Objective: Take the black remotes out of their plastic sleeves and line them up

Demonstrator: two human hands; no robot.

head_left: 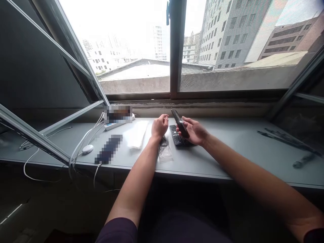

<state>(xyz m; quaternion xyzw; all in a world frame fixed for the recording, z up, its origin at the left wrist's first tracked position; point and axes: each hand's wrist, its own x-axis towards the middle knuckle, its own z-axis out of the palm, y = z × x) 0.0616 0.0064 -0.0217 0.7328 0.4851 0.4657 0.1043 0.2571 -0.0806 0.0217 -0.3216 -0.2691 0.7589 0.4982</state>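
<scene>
- Right hand (pixel 194 131): we are gripping a slim black remote control (pixel 180 123), thumb and fingers clamped about its lower half; its far end is tilting up toward the window (pixel 134 77).
- Left hand (pixel 160 125): we are holding it just beside the remote control, apart from it, the fingers loosely curled; we cannot tell whether they are closing on anything.
- Handling: in our judgement, we are doing best by supporting the remote control low on its body, leaving its upper part uncovered, and bringing the left fingers to its free end if it is wobbling.
- Beneath the right hand: a button-covered black remote (pixel 176 137) is lying on the desk (pixel 235 145), partly hidden; we are judging it wise to lift clear of its keys.
- By the left wrist: a clear plastic bag (pixel 165 156) is lying flat near the desk's front edge, so we are advised to watch for the forearm dragging it.
- Farther left: white sheet-like material (pixel 138 135) is lying apart from the hands; beyond it, a round white device (pixel 87 149) is sitting beside white cables (pixel 83 138).
</scene>
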